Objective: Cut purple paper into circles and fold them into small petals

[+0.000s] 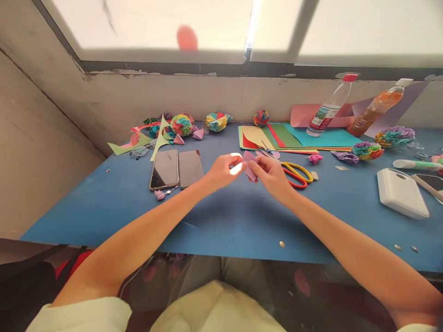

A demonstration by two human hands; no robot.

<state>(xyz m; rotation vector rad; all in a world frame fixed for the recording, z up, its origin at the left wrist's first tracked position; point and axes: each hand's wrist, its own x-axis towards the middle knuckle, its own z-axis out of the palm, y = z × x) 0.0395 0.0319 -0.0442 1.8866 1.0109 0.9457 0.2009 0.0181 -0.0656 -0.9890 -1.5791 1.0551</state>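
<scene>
Above the middle of the blue table, a small piece of light purple paper (pixel 249 167) is held between my two hands. My left hand (pixel 226 169) pinches its left edge between thumb and fingers. From the other side, my right hand (pixel 272 174) grips it with the thumb on the near face and the fingers behind. The paper looks folded, though fingers cover part of it. Just beyond and right of my right hand lie scissors (pixel 298 173) with red and yellow handles, their blades pointing toward the coloured sheets.
Coloured paper sheets (pixel 280 137) lie at the back, with a clear bottle (pixel 327 110) and an orange drink bottle (pixel 377 107) standing there. Two phones (pixel 165 169) and glasses (pixel 140 151) lie left. Pleated paper balls (pixel 182 125) line the wall. A white power bank (pixel 401 191) is right.
</scene>
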